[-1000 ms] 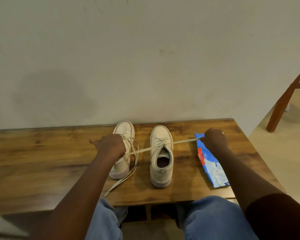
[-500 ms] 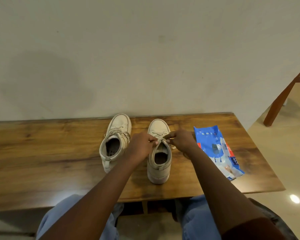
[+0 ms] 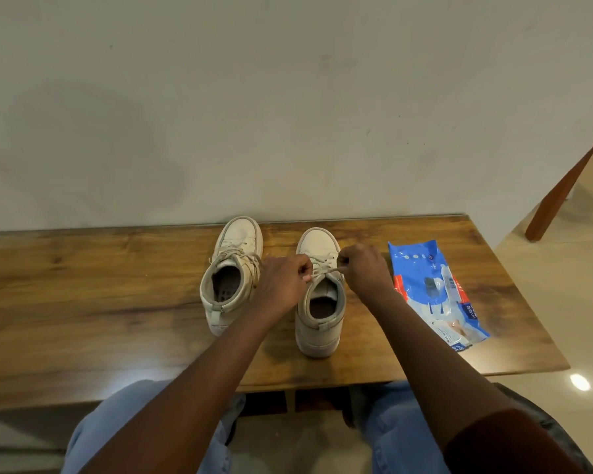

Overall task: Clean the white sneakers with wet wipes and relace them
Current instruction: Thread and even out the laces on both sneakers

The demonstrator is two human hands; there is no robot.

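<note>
Two white sneakers stand side by side on the wooden table [image 3: 83,302], toes toward the wall. The left sneaker [image 3: 231,271] has its laces tied. Over the tongue of the right sneaker [image 3: 319,302], my left hand [image 3: 283,285] and my right hand [image 3: 363,271] each pinch an end of its white lace [image 3: 322,266] close to the eyelets. The lace runs short and taut between my fingers. A blue wet wipes pack [image 3: 432,292] lies flat to the right of the shoes.
The table's back edge meets a plain wall. A wooden furniture leg [image 3: 558,196] stands on the tiled floor beyond the table's right end. My knees in blue jeans sit under the front edge.
A second ago my hands were spread wide, pulling the lace ends out to both sides. They have come together over the right sneaker's tongue, holding the lace close to the eyelets.
</note>
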